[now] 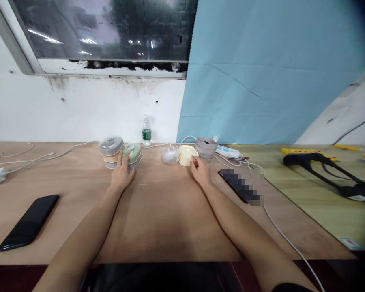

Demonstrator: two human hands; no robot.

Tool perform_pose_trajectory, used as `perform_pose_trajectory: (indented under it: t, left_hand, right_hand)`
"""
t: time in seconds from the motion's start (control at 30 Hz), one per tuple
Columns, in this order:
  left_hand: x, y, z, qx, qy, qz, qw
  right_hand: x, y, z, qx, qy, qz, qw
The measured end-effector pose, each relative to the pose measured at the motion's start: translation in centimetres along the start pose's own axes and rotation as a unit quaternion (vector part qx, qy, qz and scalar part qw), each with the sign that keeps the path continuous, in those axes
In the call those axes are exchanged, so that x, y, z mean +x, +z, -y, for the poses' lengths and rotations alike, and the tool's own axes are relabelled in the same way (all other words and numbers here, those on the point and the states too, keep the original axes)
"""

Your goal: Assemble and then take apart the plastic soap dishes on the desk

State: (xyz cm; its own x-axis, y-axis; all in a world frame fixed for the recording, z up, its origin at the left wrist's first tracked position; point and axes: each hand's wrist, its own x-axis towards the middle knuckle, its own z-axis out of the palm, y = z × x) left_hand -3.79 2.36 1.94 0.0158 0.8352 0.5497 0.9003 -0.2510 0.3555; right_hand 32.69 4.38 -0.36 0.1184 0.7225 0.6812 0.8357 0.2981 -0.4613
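Observation:
My left hand (123, 174) stands with its fingers apart between two stacked collapsible containers, touching the one with the green lid (132, 153) and close to the one with the grey lid (111, 146). My right hand (200, 170) has its fingertips at the front edge of a cream folded silicone container (187, 155). I cannot tell whether they grip it. To the left of that lies a clear plastic lid or bowl (169, 155). To its right stands a grey stacked container (206, 148).
The wooden table (167, 227) holds a black smartphone (28, 223) at left and a second phone (240, 184), partly pixelated, at right. Behind stand a water bottle (146, 132) and a white power strip (228, 151). White cables run along the back.

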Motion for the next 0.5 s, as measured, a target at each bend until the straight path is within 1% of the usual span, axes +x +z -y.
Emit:
perform_pose_trajectory:
  t: [0.13,0.33,0.5]
  left_hand:
    - [0.35,0.21,0.56,0.020,0.001,-0.007,1.000]
    - [0.53,0.18,0.79,0.065,0.035,-0.038,0.997]
    - [0.42,0.12,1.14,0.049,0.050,-0.052,0.996]
  right_hand:
    - [-0.01,0.18,0.01,0.005,-0.008,0.011,1.000]
    - [-0.18,0.50,-0.47,0.027,0.007,0.034,0.999]
    - [-0.31,0.64,-0.78,0.032,0.022,0.043,0.998]
